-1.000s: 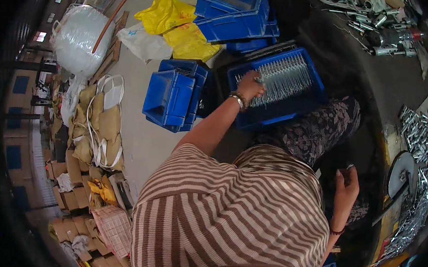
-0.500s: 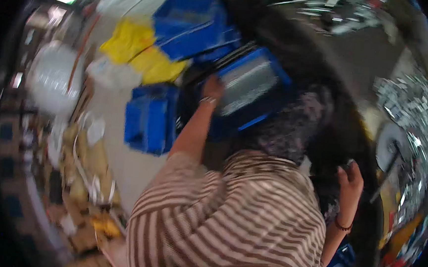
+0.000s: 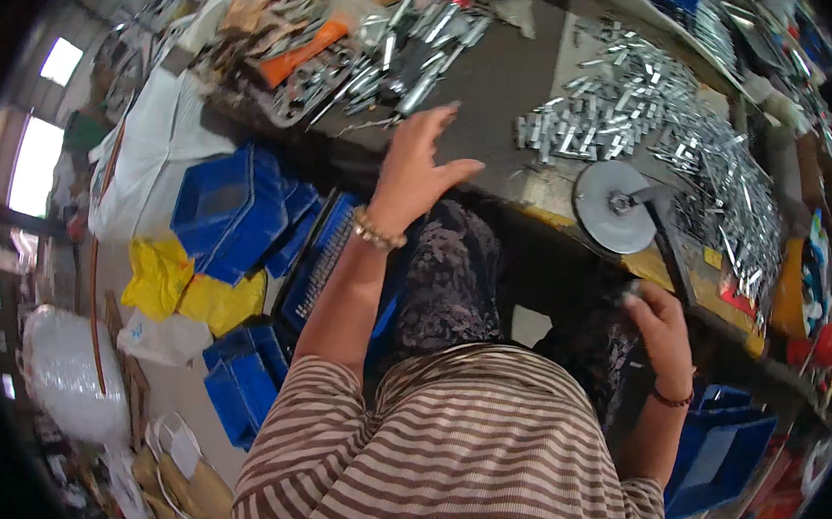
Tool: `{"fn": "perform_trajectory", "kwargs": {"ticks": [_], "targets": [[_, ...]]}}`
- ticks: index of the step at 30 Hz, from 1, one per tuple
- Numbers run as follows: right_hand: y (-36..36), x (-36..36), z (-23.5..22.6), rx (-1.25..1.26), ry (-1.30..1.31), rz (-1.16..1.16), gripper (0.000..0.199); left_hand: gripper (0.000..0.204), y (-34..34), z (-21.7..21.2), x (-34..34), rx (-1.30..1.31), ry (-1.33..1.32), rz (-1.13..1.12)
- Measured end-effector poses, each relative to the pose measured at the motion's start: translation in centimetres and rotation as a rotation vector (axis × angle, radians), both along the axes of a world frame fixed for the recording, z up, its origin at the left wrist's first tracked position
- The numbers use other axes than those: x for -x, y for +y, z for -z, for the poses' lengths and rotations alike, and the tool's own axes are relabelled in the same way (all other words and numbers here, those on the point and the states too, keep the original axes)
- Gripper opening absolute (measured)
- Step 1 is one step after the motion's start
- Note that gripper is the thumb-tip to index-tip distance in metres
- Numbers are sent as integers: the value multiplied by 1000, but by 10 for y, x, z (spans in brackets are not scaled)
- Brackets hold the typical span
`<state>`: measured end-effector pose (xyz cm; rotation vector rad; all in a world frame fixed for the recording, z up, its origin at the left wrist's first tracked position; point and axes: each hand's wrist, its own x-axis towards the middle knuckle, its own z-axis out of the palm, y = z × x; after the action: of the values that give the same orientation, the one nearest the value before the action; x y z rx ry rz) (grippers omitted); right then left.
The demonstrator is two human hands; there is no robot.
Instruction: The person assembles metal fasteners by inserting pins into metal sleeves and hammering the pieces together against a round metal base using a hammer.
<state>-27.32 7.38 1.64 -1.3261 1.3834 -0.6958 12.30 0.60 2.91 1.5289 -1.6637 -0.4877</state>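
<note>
- Metal pieces (image 3: 604, 118) heap far right.
- Left hand (image 3: 417, 178) opens wide near the bench (image 3: 505, 87).
- Right hand (image 3: 659, 332), apart, curls near the grey disc (image 3: 595, 221); grip, I can't tell.

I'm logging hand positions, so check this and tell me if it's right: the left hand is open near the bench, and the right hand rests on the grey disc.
Wrong on the right hand: the head view shows it apart from the grey disc, lower in the picture. The left hand is indeed open near the bench.
</note>
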Motion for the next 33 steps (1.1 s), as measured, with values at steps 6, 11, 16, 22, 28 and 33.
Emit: {"fn": "perform_trajectory", "kwargs": {"ticks": [6,11,16,22,28,33], "targets": [[9,-15,-21,-57,-135,-215,17,69,-71,31,10,49,-569,143],[13,32,-34,-44,-104,-108,16,50,-58,15,35,12,-461,158],[-40,72,-23,748,607,342,16,44,-30,8,62,-27,-140,42],[-99,93,9,677,1244,246,18,35,-10,6,79,92,-109,227],[-86,82,-2,703,1202,100,22,34,2,7,102,107,-157,394],[-89,80,2,825,1179,60,27,33,-7,11,105,114,-327,477]]}}
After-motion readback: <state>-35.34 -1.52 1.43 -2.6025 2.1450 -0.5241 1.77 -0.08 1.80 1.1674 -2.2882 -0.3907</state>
